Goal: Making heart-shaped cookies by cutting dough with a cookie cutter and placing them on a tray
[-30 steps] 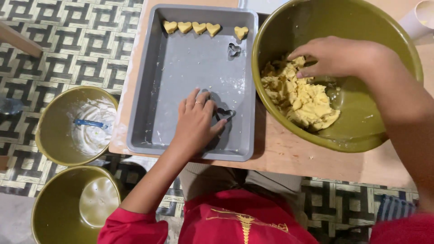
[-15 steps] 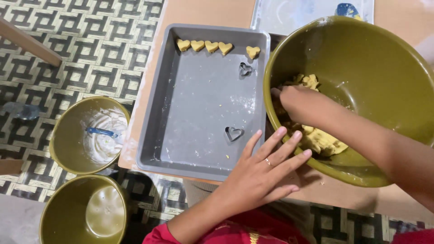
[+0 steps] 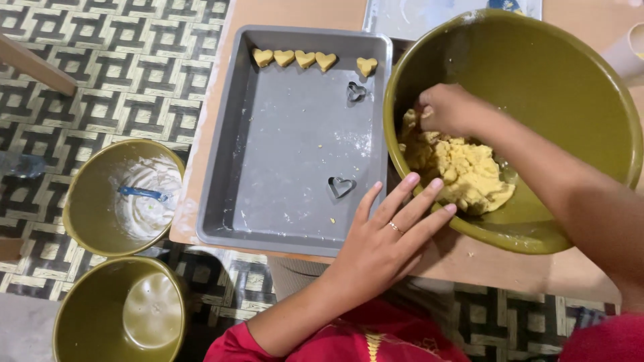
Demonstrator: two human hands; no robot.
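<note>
Head | right hand (image 3: pixel 451 107) pinching crumbly yellow dough (image 3: pixel 463 169) | glossy olive bowl (image 3: pixel 570 87)

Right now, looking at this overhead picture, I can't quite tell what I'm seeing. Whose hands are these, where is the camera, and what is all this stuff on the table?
No machine here: a person works with two bare hands, and the one camera sits on their head, looking straight down.

The right hand is inside the large olive bowl, pressing into a lump of yellow dough. The left hand is spread open, fingers reaching toward the bowl's near rim; it holds nothing.

Beside the bowl lies a grey baking tray. Five heart-shaped dough pieces line its far edge, and two heart-shaped metal cutters lie in it: one near that row, one near the left hand.

Lower down, off the table's edge, stand two smaller olive bowls: one with white residue and a blue utensil, one bare inside.
</note>
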